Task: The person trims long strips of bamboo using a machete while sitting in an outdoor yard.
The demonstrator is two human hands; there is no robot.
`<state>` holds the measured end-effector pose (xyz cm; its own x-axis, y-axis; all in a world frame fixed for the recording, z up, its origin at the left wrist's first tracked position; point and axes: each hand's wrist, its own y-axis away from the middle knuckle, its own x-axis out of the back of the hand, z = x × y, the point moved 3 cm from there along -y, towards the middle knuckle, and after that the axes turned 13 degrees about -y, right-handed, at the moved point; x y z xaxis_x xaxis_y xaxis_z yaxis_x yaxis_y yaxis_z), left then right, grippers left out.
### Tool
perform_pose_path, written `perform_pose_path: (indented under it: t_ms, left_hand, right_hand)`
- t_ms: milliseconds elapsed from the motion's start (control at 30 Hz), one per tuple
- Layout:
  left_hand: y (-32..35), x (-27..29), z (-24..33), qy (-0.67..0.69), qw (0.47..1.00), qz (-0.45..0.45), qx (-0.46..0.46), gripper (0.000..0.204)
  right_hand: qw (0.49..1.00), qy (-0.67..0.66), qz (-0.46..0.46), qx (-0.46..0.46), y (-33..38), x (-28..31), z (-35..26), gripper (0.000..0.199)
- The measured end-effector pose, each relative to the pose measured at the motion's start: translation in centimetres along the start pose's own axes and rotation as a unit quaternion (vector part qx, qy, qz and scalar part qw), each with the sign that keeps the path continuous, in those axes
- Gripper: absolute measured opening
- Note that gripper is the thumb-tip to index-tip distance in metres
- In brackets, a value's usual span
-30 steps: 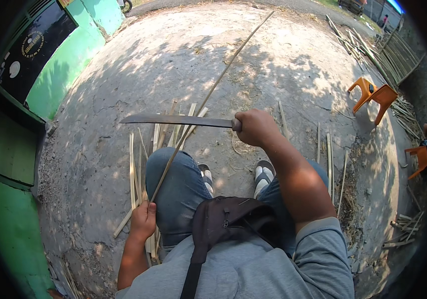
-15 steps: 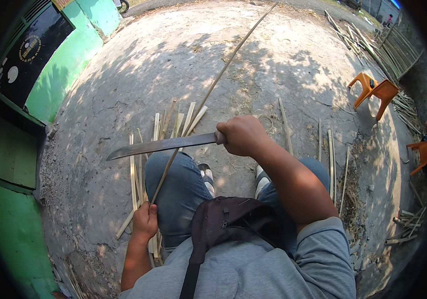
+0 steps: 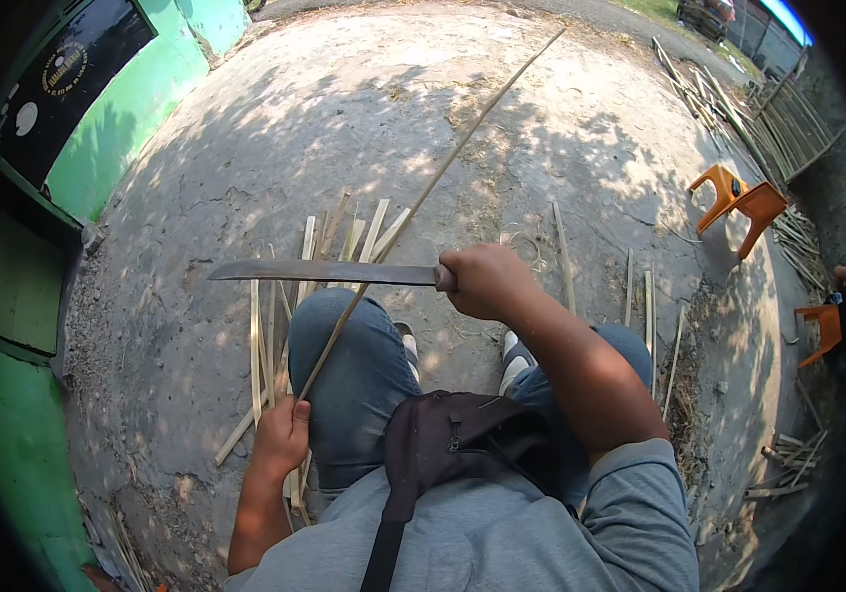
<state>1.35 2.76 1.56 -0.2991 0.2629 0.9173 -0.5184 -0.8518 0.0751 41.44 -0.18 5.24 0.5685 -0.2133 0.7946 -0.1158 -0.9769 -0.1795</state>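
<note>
The right hand (image 3: 482, 279) is closed in a fist around the handle of a long knife (image 3: 324, 272), whose blade runs level to the person's left, above the left knee (image 3: 349, 365), with its tip past the thigh's outer side. The left hand (image 3: 283, 434) is wrapped around the near end of a long thin bamboo strip (image 3: 423, 202), low beside the left thigh. The strip slants up and away to the right over the knee, crosses the blade about midway along it, and runs on far across the ground to near the upper edge of the view; whether blade and strip touch at the crossing cannot be told. A dark bag (image 3: 453, 439) hangs on a strap at the person's front; it looks closed and its contents do not show. Cut bamboo slats (image 3: 344, 237) lie fanned on the ground just beyond the knee and along the left leg, and a few more slats (image 3: 640, 296) lie to the right. A green wall (image 3: 117, 148) closes off the left side. Ahead, the concrete ground (image 3: 344, 109) lies open and sunlit. Two orange chairs (image 3: 739, 202) stand well off to the right, near a heap of bamboo poles (image 3: 739, 109).
</note>
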Motion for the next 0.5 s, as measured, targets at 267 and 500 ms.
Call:
perform_pose_path:
  t_ms: [267,500]
  left_hand:
    - [-0.4,0.6,0.7,0.024,1.0,-0.006,-0.013,0.058]
    - [-0.2,0.3,0.4,0.012,1.0,-0.003,-0.011,0.059]
  right_hand:
    - [0.99,-0.007,0.082,-0.112,-1.3,2.4,4.5,0.017]
    - [0.994,-0.06,0.009,-0.096,0.1,1.1,1.5,0.018]
